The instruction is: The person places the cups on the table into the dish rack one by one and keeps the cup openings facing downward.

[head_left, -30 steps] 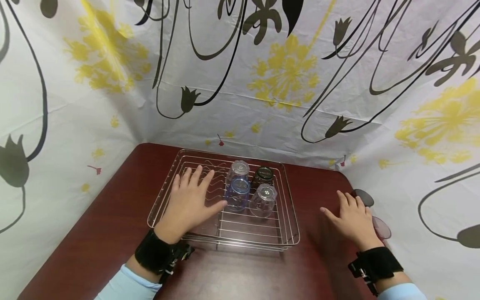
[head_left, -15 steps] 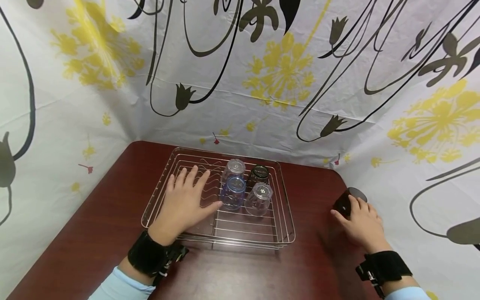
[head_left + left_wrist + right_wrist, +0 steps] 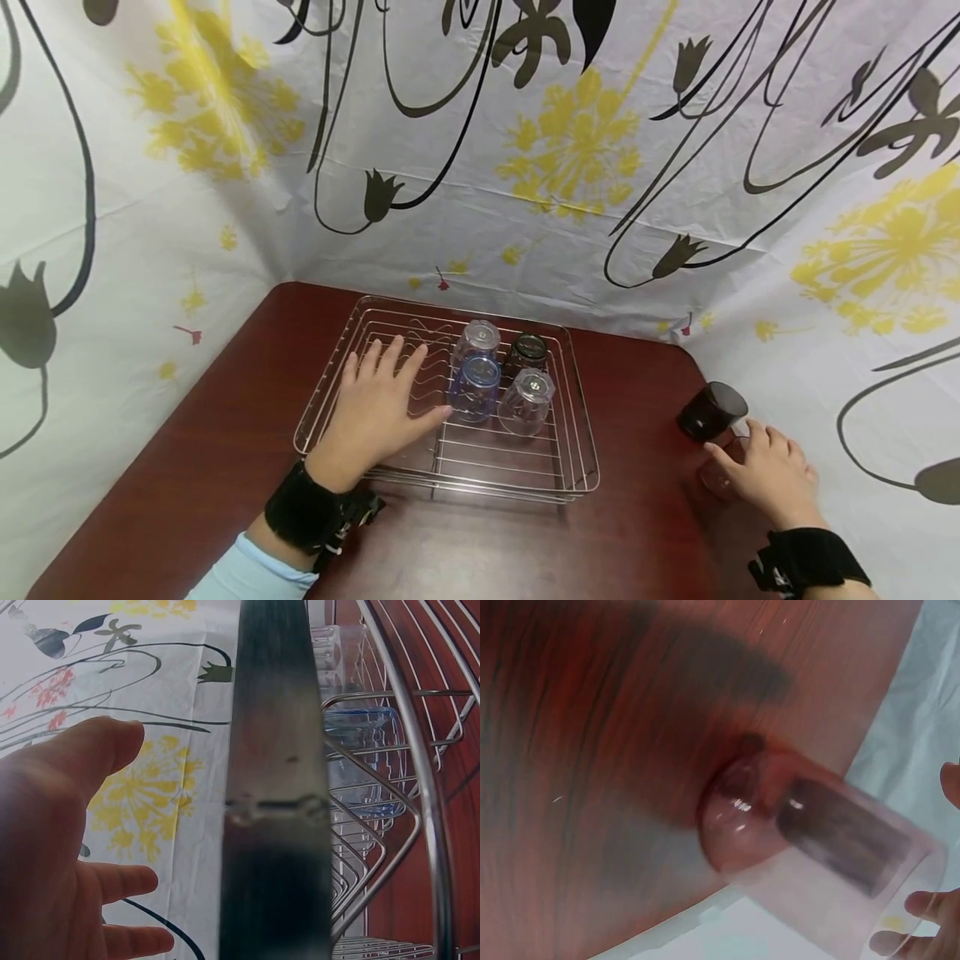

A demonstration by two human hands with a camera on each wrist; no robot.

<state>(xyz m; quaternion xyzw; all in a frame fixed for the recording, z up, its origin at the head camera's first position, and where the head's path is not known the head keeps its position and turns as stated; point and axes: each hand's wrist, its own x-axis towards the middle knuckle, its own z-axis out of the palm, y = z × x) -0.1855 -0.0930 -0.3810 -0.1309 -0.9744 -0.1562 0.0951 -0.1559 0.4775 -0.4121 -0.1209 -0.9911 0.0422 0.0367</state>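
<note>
On the right of the table stand a dark tinted glass and, nearer, a clear pinkish glass. My right hand is at the pinkish glass, thumb and fingers spread about its rim. In the right wrist view, the thumb is apart from this glass, with fingertips close to its rim. My left hand hovers with spread fingers over the left part of a wire dish rack, holding nothing. In the rack, a blue glass, two clear glasses and a dark green one stand upside down.
The rack stands on a dark red table. Behind and beside it hangs a white sheet with floral print, close to the two glasses on the right. Wavy wire dividers line the rack's left part.
Half a second ago my right hand was at the dark glass; it has left that glass standing and moved nearer and right to the pinkish one. My left hand keeps its place over the rack.
</note>
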